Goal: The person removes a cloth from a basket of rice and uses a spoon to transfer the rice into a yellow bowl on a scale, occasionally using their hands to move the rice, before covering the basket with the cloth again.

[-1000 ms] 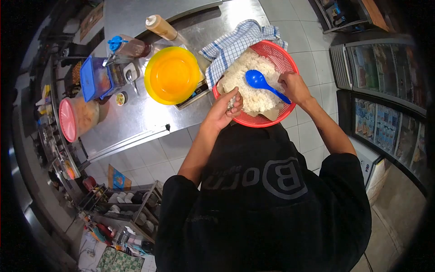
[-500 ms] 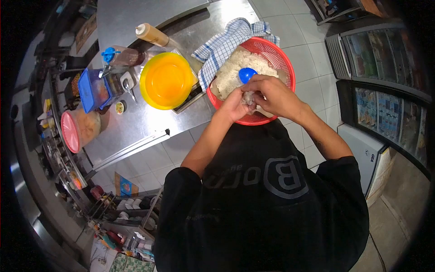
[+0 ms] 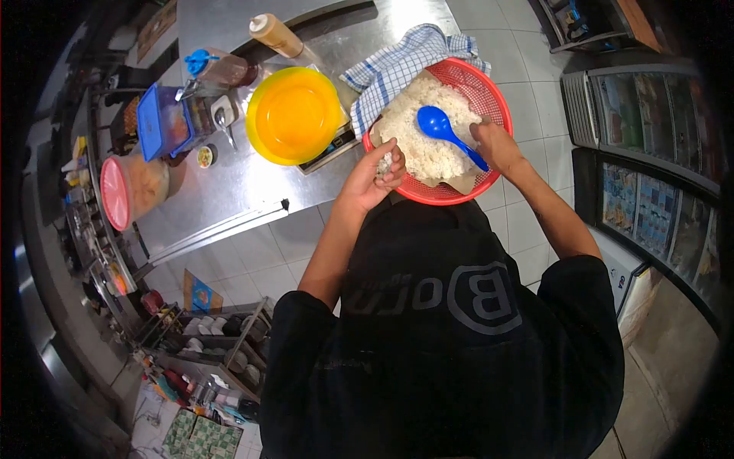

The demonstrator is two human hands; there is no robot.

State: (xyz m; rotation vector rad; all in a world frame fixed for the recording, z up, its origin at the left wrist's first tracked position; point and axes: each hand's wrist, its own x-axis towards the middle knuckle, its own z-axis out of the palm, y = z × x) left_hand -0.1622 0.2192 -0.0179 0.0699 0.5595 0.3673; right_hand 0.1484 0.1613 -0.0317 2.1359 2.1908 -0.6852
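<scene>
A red plastic basket holds a heap of white cooked rice over a brown paper liner. On the rice lies a blue rice paddle, its handle pointing to the lower right. My left hand is closed round a small clump of rice at the basket's left rim. At the basket's right side, my right hand reaches in, fingers bent together against the edge of the rice and liner; what they grip is hidden. A blue checked cloth drapes over the basket's far left rim.
Left of the basket, a steel table bears a yellow bowl, a sauce bottle, a blue-lidded jug, a blue container and a red-lidded tub. A glass-door fridge stands at right.
My hands have parted: the right moved from the left hand to the basket's right side, while the left drew left with the rice clump. The paddle's handle is now uncovered.
</scene>
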